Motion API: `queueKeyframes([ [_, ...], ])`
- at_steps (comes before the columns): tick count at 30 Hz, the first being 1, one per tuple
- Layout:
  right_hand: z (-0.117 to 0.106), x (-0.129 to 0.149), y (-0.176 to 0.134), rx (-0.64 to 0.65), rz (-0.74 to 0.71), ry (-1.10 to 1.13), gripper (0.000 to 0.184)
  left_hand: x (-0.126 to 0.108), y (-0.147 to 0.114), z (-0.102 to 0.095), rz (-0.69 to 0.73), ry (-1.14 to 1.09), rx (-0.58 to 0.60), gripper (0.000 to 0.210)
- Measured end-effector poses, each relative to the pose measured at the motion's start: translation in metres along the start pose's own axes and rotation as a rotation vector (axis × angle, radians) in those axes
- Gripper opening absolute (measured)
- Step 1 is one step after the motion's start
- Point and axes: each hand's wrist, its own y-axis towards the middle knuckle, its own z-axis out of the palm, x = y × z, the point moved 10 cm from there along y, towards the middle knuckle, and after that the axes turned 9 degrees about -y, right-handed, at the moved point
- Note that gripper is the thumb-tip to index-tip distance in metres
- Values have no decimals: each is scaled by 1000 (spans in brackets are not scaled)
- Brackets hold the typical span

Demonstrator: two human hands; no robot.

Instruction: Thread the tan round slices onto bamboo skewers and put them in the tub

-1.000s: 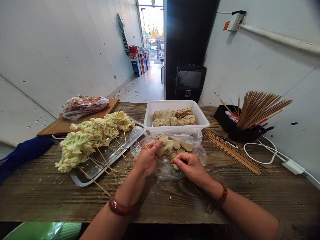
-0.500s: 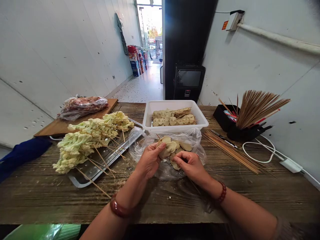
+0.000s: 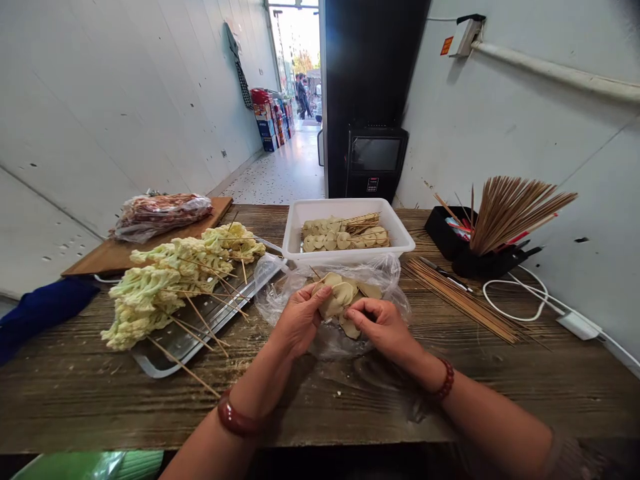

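Pale beige round slices (image 3: 337, 299), overlapping one another, are gripped between the thumb and fingers of my left hand (image 3: 301, 318). A thin bamboo skewer (image 3: 315, 273) pokes out at their upper left. My right hand (image 3: 383, 327) is closed in a pinch just to the right, apparently on the skewer's lower part, which the fingers mostly hide. Beneath both hands a clear plastic bag (image 3: 395, 280) lies spread open with more loose slices (image 3: 370, 291) on it. Behind it stands a white plastic tub (image 3: 349, 257) holding finished skewers of slices (image 3: 327, 240).
Skewered cauliflower (image 3: 155, 280) rests on a metal tray (image 3: 210, 340) at left, its sticks pointing towards me. Behind lies bagged meat (image 3: 163, 215) on a wooden board (image 3: 90, 261). Loose skewers (image 3: 463, 301), a black holder (image 3: 447, 240) of upright sticks and a white cable (image 3: 520, 285) occupy the right.
My right hand's fingers have shifted slightly by the slices. My left hand keeps its grip. The view has moved a little, and people now show in the far doorway.
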Motion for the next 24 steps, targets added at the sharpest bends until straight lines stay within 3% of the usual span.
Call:
queueKeyframes([
  [5,-27,7,3,-70,-41,14,21,-30,0,-16,152,46,-84,41],
  [9,-49,5,7,-130,-19,37,22,-45,2,-28,254,223,-147,38],
  [16,-54,7,8,-122,-21,66,22,-51,7,-34,344,610,-197,18],
  [20,-48,8,8,-102,-39,101,19,-54,6,-21,450,865,-116,13],
  [24,-43,9,9,-99,-56,86,19,-38,1,10,497,1138,131,16],
])
